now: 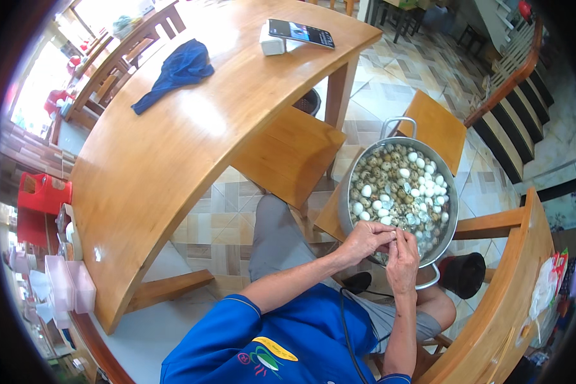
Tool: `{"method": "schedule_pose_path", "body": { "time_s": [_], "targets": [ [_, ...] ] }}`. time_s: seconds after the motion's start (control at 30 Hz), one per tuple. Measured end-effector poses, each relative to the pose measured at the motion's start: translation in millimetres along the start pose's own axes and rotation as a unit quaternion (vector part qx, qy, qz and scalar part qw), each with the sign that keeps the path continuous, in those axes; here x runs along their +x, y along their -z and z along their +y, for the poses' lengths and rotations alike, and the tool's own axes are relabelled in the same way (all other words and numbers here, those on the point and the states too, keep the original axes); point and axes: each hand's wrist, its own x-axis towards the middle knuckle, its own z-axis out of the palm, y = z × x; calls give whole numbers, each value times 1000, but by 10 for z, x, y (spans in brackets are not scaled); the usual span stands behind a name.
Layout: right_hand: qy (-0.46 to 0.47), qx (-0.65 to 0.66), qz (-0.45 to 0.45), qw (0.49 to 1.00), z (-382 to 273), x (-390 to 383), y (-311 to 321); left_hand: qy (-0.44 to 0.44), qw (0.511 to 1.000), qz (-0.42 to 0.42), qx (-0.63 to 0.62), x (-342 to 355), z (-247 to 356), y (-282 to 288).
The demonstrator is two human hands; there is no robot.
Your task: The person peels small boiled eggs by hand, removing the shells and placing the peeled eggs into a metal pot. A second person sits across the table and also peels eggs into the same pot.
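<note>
A large metal pot (451,217) with two handles sits on a wooden stool in front of me, filled with water and several small speckled eggs (390,169), some peeled and white (429,189). Both my hands meet over the pot's near rim. My left hand (367,239) and my right hand (403,256) pinch a single small egg (393,238) between their fingertips. The egg is mostly hidden by my fingers.
A long curved wooden table (173,147) lies to my left, with a blue cloth (179,70) and a phone on a white stand (297,33). Wooden stools (291,153) stand beside the pot. Another wooden table edge (512,288) is at my right. Tiled floor below.
</note>
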Motion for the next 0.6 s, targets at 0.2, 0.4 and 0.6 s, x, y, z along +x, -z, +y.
{"method": "schedule_pose_path", "body": {
  "time_s": [0.2, 0.4, 0.6],
  "targets": [
    [4, 11, 2, 1000, 22, -38, 14, -15, 1000, 14, -8, -31, -8, -32],
    [0, 41, 8, 999, 36, -68, 33, -17, 999, 31, -41, -141, 49, -50],
    [-83, 198, 86, 973, 57, -132, 107, 17, 999, 32, -41, -245, 135, -84]
  ]
}}
